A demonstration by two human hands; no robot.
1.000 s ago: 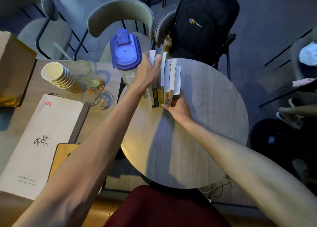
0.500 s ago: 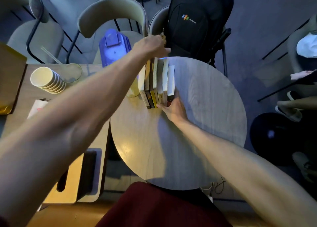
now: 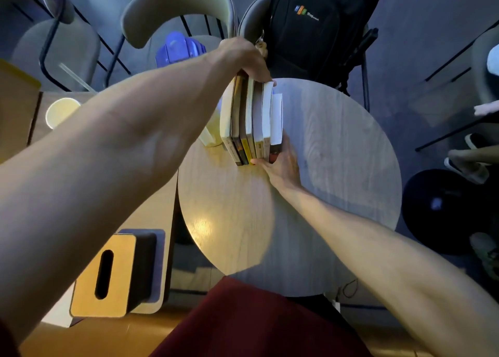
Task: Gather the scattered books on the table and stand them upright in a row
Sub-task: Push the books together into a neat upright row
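Several books point(image 3: 252, 119) stand upright in a tight row on the round wooden table point(image 3: 337, 151), spines facing me. My left hand point(image 3: 247, 58) reaches over the far end of the row, its fingers curled down over the books' far top edges. My right hand point(image 3: 283, 163) rests on the table at the near end, fingers flat against the spines and the outer side of the rightmost, shorter book point(image 3: 276, 124).
A black backpack point(image 3: 318, 24) sits on a chair right behind the table. To the left stand a blue-lidded jug point(image 3: 179, 49), a stack of paper cups point(image 3: 60, 112) and a wooden tissue box point(image 3: 108, 273) on a second table. Someone's feet point(image 3: 469, 154) are at the right.
My left hand moved from the left side of the row to its far end, over the tops. The books closed up into a tighter row. My head shifted left.
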